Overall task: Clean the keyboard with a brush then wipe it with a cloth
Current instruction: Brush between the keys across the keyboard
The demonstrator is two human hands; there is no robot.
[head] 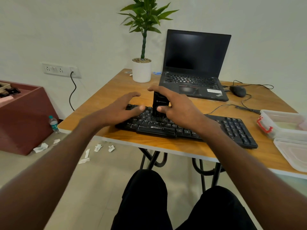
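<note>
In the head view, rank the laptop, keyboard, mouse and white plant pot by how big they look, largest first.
1. Laptop
2. Keyboard, nearer the camera and partly covered by hands, so the top two are unsure
3. White plant pot
4. Mouse

Both forearms are bare all the way up, no sleeves or cuffs showing, nothing on the wrists, no rings on the left hand point(122, 108) or right hand point(176, 103). Plain black trousers point(146, 201) cover both legs below the wooden counter point(119, 83).
</note>
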